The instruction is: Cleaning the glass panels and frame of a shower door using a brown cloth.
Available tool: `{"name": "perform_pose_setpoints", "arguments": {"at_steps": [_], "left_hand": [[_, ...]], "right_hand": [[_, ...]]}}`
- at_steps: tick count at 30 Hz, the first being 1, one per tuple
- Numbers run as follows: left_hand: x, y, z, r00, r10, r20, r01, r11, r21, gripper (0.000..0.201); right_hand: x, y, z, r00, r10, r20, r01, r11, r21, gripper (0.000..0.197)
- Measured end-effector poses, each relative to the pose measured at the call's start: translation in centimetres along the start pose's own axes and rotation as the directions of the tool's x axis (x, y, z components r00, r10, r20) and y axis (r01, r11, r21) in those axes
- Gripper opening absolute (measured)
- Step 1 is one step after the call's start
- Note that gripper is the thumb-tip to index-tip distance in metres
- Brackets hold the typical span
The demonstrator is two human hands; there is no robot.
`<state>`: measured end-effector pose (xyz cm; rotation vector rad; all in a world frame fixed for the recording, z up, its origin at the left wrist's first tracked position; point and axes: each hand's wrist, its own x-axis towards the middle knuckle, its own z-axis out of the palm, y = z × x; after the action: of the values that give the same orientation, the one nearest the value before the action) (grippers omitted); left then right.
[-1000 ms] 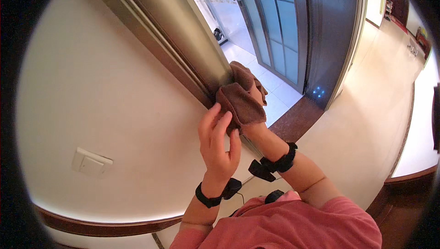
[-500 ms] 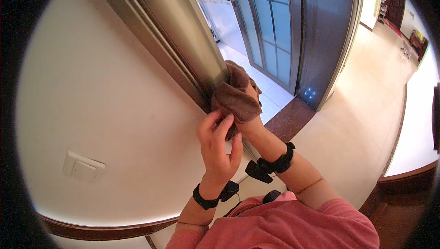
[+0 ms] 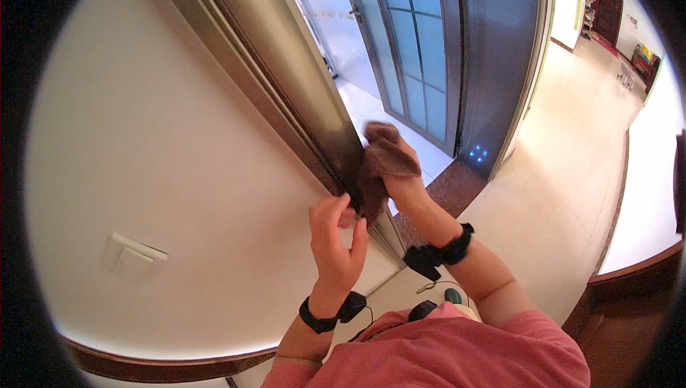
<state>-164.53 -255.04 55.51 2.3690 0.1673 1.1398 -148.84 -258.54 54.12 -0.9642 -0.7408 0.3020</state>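
Covering the right hand (image 3: 407, 148): one brown cloth (image 3: 394, 163), set against the inner edge of the frame (image 3: 307, 77); best kept flat and evenly pressed there, I'd judge from where I stand; that arm stretched forward, fingers hidden, grip and closure impossible to tell; left hand (image 3: 334, 241), half open, visibly empty, fingers curled toward thumb, tips near the cloth's lower end

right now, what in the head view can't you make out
All in the head view:
Right hand: fingers mostly hidden by the soft brown cloth.
Left hand: one fingertip is blurred; contact with the cloth is unclear.
Grey-framed door with bluish glass panes: top cut off by the upper edge.
Small objects far along the glossy beige floor: too small to identify.
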Motion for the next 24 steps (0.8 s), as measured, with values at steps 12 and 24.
{"name": "perform_pose_setpoints", "arguments": {"at_steps": [12, 24], "left_hand": [[-4.6, -3.1, 3.9, 0.89, -0.369, 0.267, 0.456, 0.731, -0.508, 0.045], [4.1, 1.1, -3.1, 0.925, 0.094, -0.369, -0.102, 0.995, -0.004, 0.035]], "right_hand": [[-5.5, -1.1, -7.4, 0.746, -0.037, 0.665, -0.137, 0.969, 0.207, 0.073], [4.5, -8.8, -0.5, 0.889, -0.311, 0.336, 0.206, 0.928, 0.311, 0.032]]}}
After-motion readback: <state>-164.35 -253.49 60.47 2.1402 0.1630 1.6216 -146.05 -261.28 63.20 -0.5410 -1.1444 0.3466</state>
